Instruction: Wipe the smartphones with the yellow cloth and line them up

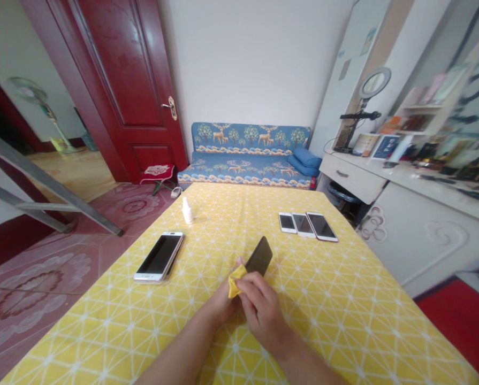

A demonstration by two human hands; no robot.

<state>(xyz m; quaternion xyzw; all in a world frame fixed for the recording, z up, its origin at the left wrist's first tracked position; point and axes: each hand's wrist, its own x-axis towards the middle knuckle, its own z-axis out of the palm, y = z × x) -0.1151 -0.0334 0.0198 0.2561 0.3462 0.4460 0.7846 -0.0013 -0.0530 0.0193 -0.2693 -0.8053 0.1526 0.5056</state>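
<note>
A dark smartphone (260, 257) is tilted up over the table, its lower end in my left hand (222, 300). My left fingers are closed round it, mostly hidden behind my right hand (264, 309). Between the thumb and fingers of my right hand is a small yellow cloth (236, 280), pressed against the phone's lower part. To the left lies a white-framed phone (159, 258) with a dark screen, stacked on another of which only an edge shows. A white spray bottle (187, 211) stands upright behind it.
Three phones (304, 224) lie side by side at the right. A yellow patterned cloth (319, 321) covers the table. Beyond its far edge is a blue sofa (243, 163); a white dresser (416, 214) flanks the right side, a metal ladder (62, 206) the left.
</note>
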